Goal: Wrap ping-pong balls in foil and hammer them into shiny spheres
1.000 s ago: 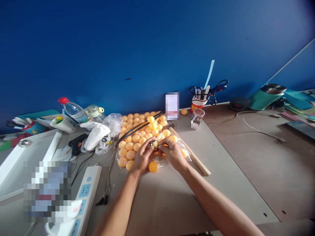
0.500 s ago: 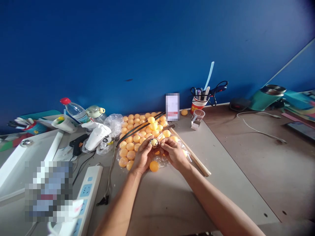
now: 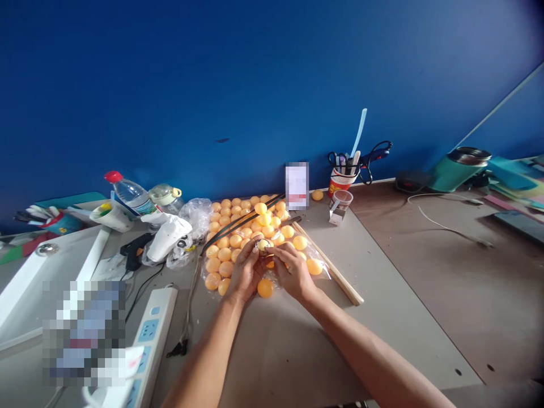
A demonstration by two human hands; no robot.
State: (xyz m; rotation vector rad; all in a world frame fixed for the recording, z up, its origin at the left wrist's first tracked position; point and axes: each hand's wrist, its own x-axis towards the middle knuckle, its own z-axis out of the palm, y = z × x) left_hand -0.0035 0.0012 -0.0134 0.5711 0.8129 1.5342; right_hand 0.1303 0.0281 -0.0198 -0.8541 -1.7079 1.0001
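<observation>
My left hand (image 3: 246,273) is closed around a small round object (image 3: 264,245) with a pale yellow top and a dark, shiny rim; its exact kind is too small to make out. From the right, the fingers of my right hand (image 3: 295,272) are pinched together at the object's edge, partly covering it. Both hands are just above a clear plastic bag of orange balls (image 3: 225,255), which look like table tennis balls. One loose orange ball (image 3: 266,288) lies between my wrists on the table.
Wooden sticks (image 3: 335,275) lie right of the balls. A clear plastic cup (image 3: 341,203) stands near a red paper cup (image 3: 340,182) of tools. To the left are a power strip (image 3: 155,317), a black glue gun (image 3: 135,249), a bottle (image 3: 131,192) and a white tray (image 3: 91,258).
The small round object has shifted slightly left in my left hand. My right hand has also moved left, its fingers reaching further over the object's edge.
</observation>
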